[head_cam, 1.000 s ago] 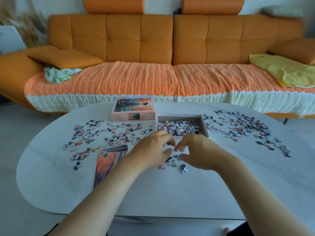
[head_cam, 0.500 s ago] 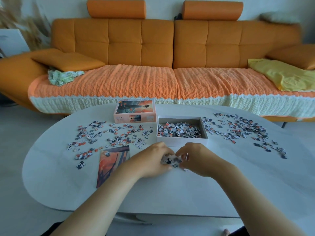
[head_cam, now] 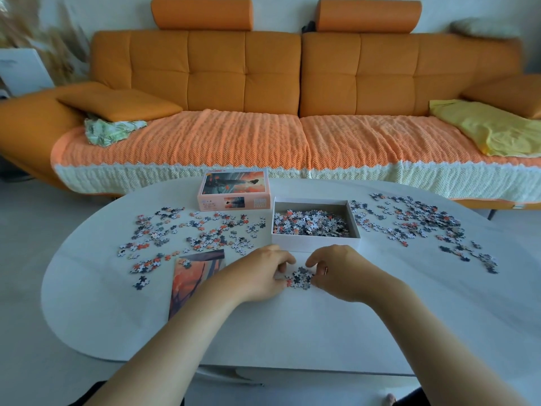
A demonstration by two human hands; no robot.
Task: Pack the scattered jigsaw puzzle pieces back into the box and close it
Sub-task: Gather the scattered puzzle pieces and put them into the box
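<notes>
A white open box (head_cam: pixel 314 241) sits mid-table, partly filled with jigsaw pieces. Its pink picture lid (head_cam: pixel 234 193) stands just left of it, further back. Loose pieces lie scattered on the left (head_cam: pixel 190 232) and on the right (head_cam: pixel 415 224) of the box. In front of the box a small heap of pieces (head_cam: pixel 300 278) rests on the table between my hands. My left hand (head_cam: pixel 260 273) and my right hand (head_cam: pixel 339 271) curl around this heap from either side, fingertips touching its edges. Neither hand has lifted anything.
An orange picture sheet (head_cam: pixel 193 273) lies flat on the white oval table (head_cam: pixel 292 326), partly under my left forearm. An orange sofa (head_cam: pixel 292 83) with a knitted cover, a yellow cloth (head_cam: pixel 483 127) and a cushion stands behind the table.
Both hands came down from near the box's front wall to the table and raked the few loose pieces there into one small heap between them.
</notes>
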